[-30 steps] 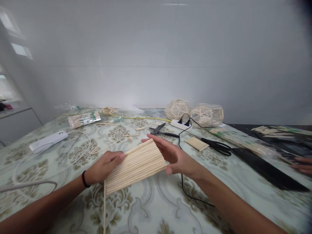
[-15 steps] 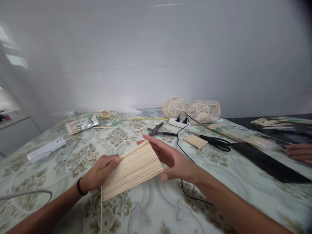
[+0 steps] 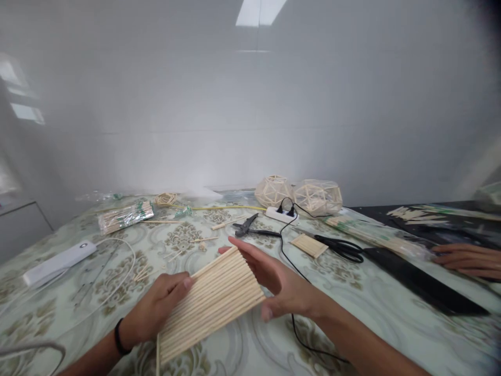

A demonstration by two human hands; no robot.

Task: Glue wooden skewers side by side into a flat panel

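Note:
A panel of thin wooden sticks (image 3: 213, 305) laid side by side is held tilted above the table. My left hand (image 3: 158, 303), with a black band at the wrist, grips its left end, thumb on top and the other fingers hidden beneath. One stick sticks out past the panel's lower left corner. My right hand (image 3: 287, 287) is at the right end with thumb and fingers spread apart. Its thumb is by the lower right corner and its fingers reach behind the upper right edge; whether they touch the sticks I cannot tell.
Beyond lie pliers (image 3: 246, 227), a small stick panel (image 3: 309, 244), scissors (image 3: 340, 246) and a power strip (image 3: 282, 214). Two stick polyhedra (image 3: 317, 196) stand near the wall. A black cable runs beside my right hand. Another person's hand (image 3: 469, 259) is at the right.
The view has tilted up, so everything sits lower in the picture. My hands keep nearly the same hold around the panel. The other person's hand shows more at the right.

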